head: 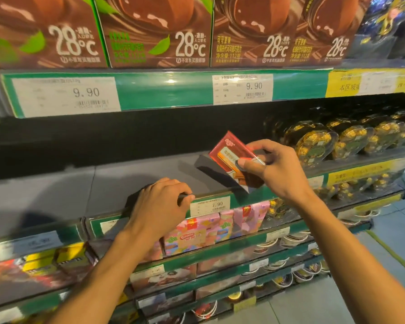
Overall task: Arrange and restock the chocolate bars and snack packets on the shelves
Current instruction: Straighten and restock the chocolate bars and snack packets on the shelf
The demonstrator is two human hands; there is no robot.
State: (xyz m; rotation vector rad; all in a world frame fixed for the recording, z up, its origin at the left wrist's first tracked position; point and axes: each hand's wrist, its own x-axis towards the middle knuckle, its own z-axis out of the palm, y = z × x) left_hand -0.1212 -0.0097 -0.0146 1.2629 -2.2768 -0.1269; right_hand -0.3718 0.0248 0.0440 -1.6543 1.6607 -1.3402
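Observation:
My right hand grips a red chocolate bar packet, tilted, just above the front of the grey middle shelf. A dark flat packet lies under it on the shelf. My left hand rests curled over the shelf's front rail, fingers closed on a thin dark item at the edge; what it is I cannot tell. A 7.90 price tag sits right of that hand.
Brown 28°C chocolate boxes line the top shelf above 9.90 tags. Gold foil chocolates in clear packs fill the middle shelf's right. Pink boxes and more packets stand on lower shelves. Floor shows at the lower right.

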